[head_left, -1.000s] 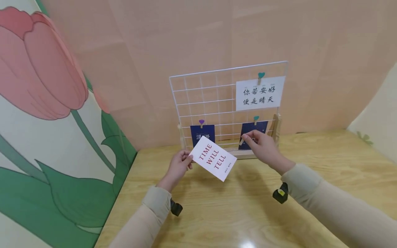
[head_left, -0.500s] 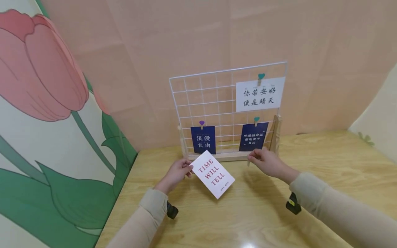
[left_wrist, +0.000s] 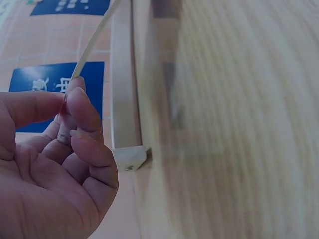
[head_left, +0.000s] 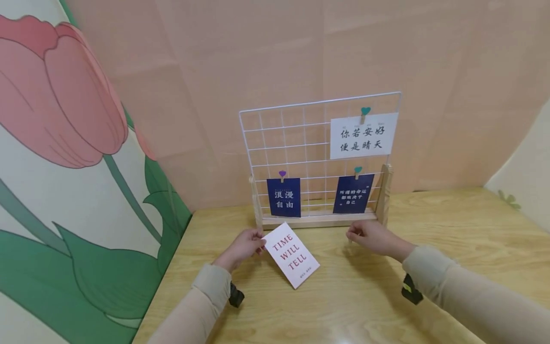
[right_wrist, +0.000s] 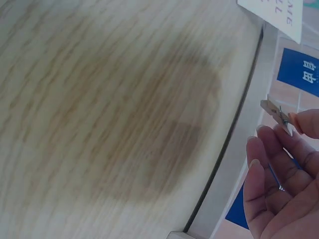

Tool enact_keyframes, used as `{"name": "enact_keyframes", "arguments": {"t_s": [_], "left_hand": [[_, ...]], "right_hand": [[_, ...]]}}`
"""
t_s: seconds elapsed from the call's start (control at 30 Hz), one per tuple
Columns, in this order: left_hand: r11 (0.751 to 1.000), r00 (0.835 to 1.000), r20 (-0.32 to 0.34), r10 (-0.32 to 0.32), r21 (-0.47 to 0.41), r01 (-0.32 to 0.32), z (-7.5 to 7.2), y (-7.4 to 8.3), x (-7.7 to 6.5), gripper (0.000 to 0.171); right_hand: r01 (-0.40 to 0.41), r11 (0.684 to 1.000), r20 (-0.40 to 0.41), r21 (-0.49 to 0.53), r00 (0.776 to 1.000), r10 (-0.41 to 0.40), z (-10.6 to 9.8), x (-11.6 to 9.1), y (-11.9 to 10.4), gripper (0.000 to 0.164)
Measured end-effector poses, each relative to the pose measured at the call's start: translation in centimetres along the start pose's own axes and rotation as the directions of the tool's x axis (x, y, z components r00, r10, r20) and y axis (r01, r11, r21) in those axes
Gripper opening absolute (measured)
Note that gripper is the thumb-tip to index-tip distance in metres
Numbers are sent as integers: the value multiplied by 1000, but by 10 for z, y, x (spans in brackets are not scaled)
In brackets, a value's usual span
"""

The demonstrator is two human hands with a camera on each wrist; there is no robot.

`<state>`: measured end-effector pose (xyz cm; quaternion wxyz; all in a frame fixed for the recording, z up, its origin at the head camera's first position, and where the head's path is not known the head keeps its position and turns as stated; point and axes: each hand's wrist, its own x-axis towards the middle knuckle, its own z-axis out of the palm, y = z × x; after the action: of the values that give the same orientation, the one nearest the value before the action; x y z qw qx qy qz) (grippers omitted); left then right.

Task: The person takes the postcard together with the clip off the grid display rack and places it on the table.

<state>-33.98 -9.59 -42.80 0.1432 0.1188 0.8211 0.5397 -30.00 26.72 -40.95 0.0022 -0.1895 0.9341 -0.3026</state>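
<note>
In front of the wire rack (head_left: 322,221), a white card reading TIME WILL TELL (head_left: 292,255) is held tilted over the counter (head_left: 326,315), the left hand (head_left: 242,247) pinching its ten o'clock corner between thumb and fingers. Between two and three o'clock from that card, near the rack's base, the right hand (head_left: 373,236) pinches a small wooden clothespin (right_wrist: 275,113) by one end, its remaining fingers loosely bent. With the rack's middle as the dial, a white card with black characters (head_left: 364,137) hangs at two o'clock and a navy card (head_left: 354,195) between four and five, each under a teal heart clip, while another navy card (head_left: 284,199) hangs at half past seven under a purple heart clip (head_left: 282,174)
</note>
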Motion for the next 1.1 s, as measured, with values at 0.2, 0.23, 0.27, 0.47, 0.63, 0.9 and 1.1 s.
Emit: {"name": "enact_keyframes", "arguments": {"t_s": [0.2,0.23,0.27,0.47,0.63,0.9,1.1], "left_hand": [[999,1000,20,7,46,-8,5,-6,-1,8],[999,1000,18,11,50,-12,7,-7,-1,8],[998,1000,18,13,55,-14,8,-8,0,7],[996,998,66,-22,91,16,13,-17,1,4],[985,996,70,-57,166,45,12,-18,1,5],[981,997,54,-58,188,47,15,-16,3,6],[978,994,39,-98,188,89,17,-16,3,8]], "right_hand": [[-11,999,20,-43,1000,12,7,1,5,14],[-14,999,25,-48,1000,15,8,0,5,14],[-15,999,28,-53,999,16,10,0,7,13],[-22,998,52,-61,998,25,17,-1,9,12],[-28,996,54,-84,998,32,22,0,9,11],[-41,995,88,-96,995,50,27,-1,12,13],[-55,996,121,-68,991,63,29,0,15,17]]}}
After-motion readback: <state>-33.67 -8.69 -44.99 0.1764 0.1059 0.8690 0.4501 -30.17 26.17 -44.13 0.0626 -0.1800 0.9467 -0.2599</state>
